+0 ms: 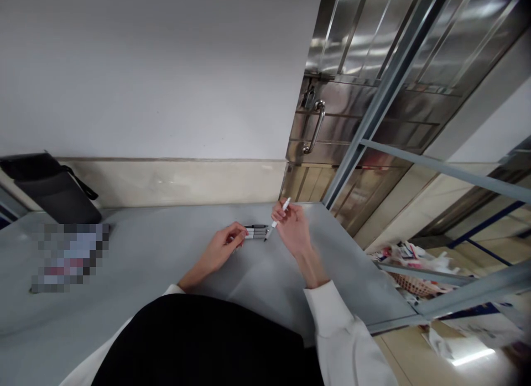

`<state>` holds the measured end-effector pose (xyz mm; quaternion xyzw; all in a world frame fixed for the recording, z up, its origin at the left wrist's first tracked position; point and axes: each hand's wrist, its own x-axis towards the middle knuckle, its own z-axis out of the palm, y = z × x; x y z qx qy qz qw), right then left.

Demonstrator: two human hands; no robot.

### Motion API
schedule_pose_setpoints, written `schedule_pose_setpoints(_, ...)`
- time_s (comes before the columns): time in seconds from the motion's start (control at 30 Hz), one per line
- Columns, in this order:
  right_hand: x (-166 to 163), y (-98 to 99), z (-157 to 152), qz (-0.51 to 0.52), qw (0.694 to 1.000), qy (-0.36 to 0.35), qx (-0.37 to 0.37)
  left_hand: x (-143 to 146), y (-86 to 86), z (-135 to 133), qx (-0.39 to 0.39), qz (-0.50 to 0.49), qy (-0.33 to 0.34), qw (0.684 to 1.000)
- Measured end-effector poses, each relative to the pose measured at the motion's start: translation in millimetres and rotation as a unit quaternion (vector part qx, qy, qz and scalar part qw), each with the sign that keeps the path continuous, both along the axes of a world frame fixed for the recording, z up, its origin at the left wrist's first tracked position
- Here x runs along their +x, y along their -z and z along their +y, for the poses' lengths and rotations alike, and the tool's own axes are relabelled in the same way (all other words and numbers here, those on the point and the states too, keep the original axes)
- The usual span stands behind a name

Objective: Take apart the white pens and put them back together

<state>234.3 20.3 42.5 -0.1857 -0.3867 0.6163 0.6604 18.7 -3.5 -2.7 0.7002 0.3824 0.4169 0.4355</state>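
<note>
- Grey tabletop (157, 264) runs along a white wall, with the person's two hands over its far edge.
- Right hand (292, 227) is raised just above the surface, fingers curled and pinching a white pen (278, 218) that slants from upper right to lower left, tip pointing down toward the table.
- Left hand (222, 248) rests on the table, fingertips drawn together on the left end of a small bundle of pens (257, 231).
- These pens lie flat and side by side, dark with pale ends, between the two hands; how many there are is hard to tell.
- The tip of the held pen is just beside the right end of the bundle; whether it touches cannot be told.
- White sleeves (332, 319) cover both forearms.
- A black pouch (52, 187) leans at the wall on the far left, well apart from the hands.
- A steel door (344, 98) with a handle (315, 126) stands beyond the table's right corner.
- A basket (415, 283) of paper scraps sits on the floor at the right.
</note>
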Motion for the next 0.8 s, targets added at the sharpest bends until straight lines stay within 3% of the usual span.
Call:
schedule_pose_setpoints(0.1, -8, 6.2, -1, -0.175, 0.984, 0.009, 0.044, 1, -0.6, 1, 0.003, -0.027, -0.011, 1.000)
schedule_pose_setpoints(0.23, -14, 16.0, -4, -0.391, 0.914, -0.038, 0.103, 0, -5.6, 0, 0.015, -0.038, -0.043, 0.998)
schedule_pose_setpoints(0.5, -15, 24.8, -7, -0.430, 0.889, -0.075, 0.139, -3, -6.6, 0, 0.030, 0.004, -0.046, 0.998)
schedule_pose_setpoints(0.6, -6, 28.1, -2, -0.480, 0.866, -0.022, 0.138, -8, -7.6, 5, 0.027, 0.000, -0.077, 0.997)
schedule_pose_setpoints(0.7, 6, 36.7, 7, -0.539, 0.832, 0.091, 0.094, -16, -8.6, 11, 0.017, -0.030, -0.115, 0.993)
schedule_pose_setpoints(0.8, 12, 45.0, 15, -0.523, 0.843, 0.109, 0.068, -22, -7.7, 17, 0.017, -0.058, -0.125, 0.990)
